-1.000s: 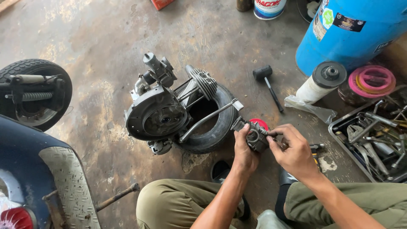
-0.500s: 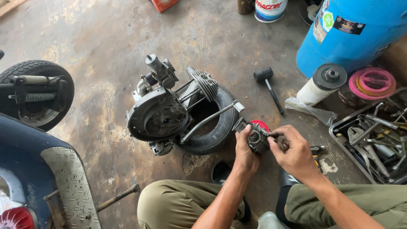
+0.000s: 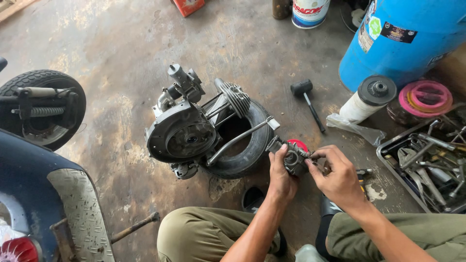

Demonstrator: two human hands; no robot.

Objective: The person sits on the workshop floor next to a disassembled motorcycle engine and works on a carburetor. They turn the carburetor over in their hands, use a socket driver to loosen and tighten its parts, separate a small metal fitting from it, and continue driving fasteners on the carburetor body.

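Little has moved since the earlier frames: both hands stay on the same small metal part, and the view has only drifted slightly, so the engine sits a touch further right in it.

At the far left, a scooter wheel and a blue scooter body edge the concrete floor. In the middle, an engine rests on a small black tyre. Just right of the tyre, the left hand wraps its fingers around a grey carburettor-like part, holding it from the left and below. The right hand comes at the part from the right, thumb and forefinger pressed together on its right side, pinching something too small to make out. The part sits between the two hands, above the person's knees. Further right lie a black mallet, a white roll with a black cap and a tray of tools under a blue barrel.
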